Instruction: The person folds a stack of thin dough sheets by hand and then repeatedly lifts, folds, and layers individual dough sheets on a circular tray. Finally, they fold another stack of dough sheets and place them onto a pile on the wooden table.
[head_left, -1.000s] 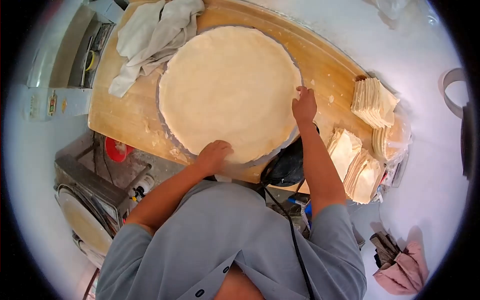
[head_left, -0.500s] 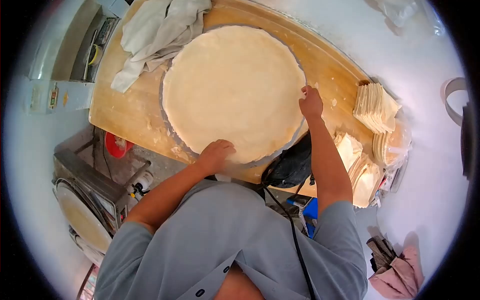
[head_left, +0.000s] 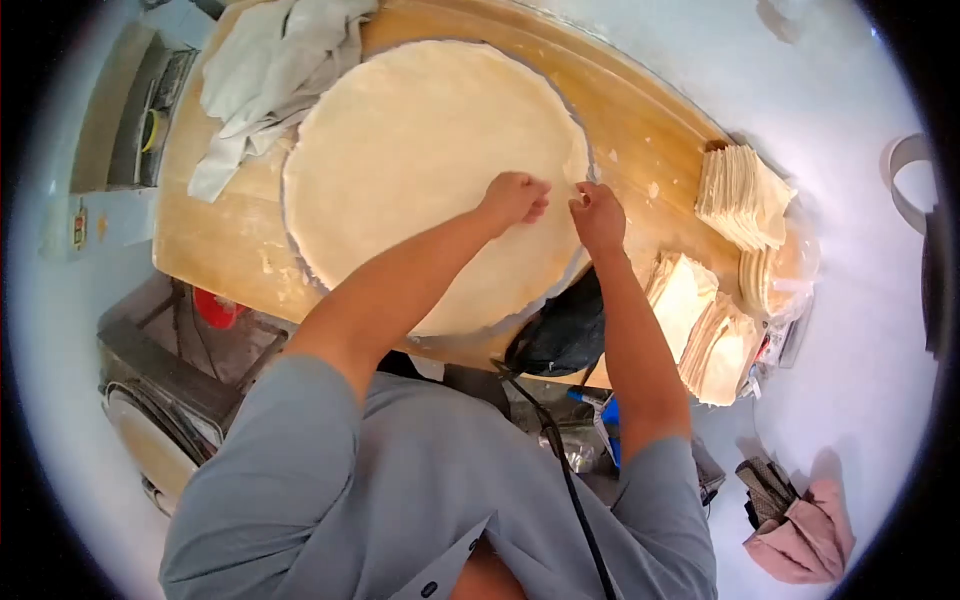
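A large round sheet of thin, pale dough (head_left: 430,150) lies on a slightly wider dark grey round base (head_left: 520,322) on the wooden table. At the right rim, my right hand (head_left: 599,215) pinches the edge of the dough sheet, where it looks slightly folded up. My left hand (head_left: 515,200) is over the sheet, just left of my right hand, its fingers curled closed; whether anything is in them is hidden.
A crumpled light cloth (head_left: 285,70) lies at the table's back left. Stacks of thin folded sheets (head_left: 742,198) stand at the right, with more stacks (head_left: 718,345) nearer me. A black bag (head_left: 560,330) hangs by the front edge, and a red container (head_left: 215,308) is below left.
My left hand has moved from the sheet's front edge up and right across it, close to my right hand. My right hand still is at the right rim. The view has shifted slightly.
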